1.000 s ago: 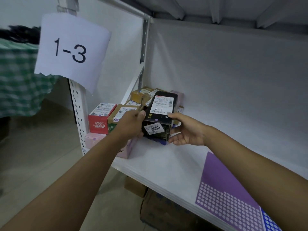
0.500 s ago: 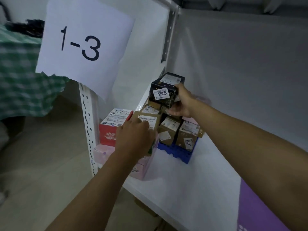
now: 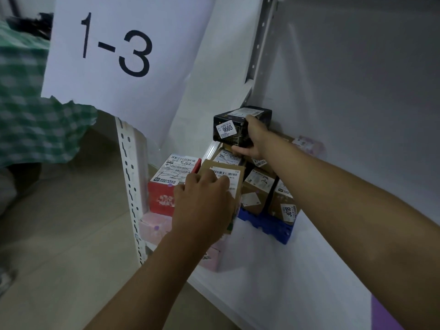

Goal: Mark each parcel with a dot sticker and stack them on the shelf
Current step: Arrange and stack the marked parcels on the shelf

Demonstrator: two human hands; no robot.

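Parcels are seen stacked in the rear left corner of the white shelf (image 3: pixel 297 270). A black box (image 3: pixel 234 126) labelled 9665 is held above that stack, clamped in the grip of the right hand (image 3: pixel 253 139), thumb on top and fingers beneath. The brown carton (image 3: pixel 228 177) at the stack's front is pressed by the left hand (image 3: pixel 202 206), fingers bent over its labelled top. Beside it, left, a red box (image 3: pixel 164 198) is stood. A paper sign (image 3: pixel 119 51) marked 1-3 is hung above the stack.

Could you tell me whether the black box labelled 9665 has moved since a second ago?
Yes. The black box, held by the right hand, has gone up from the shelf board onto the top of the stacked parcels, nearer the back corner.
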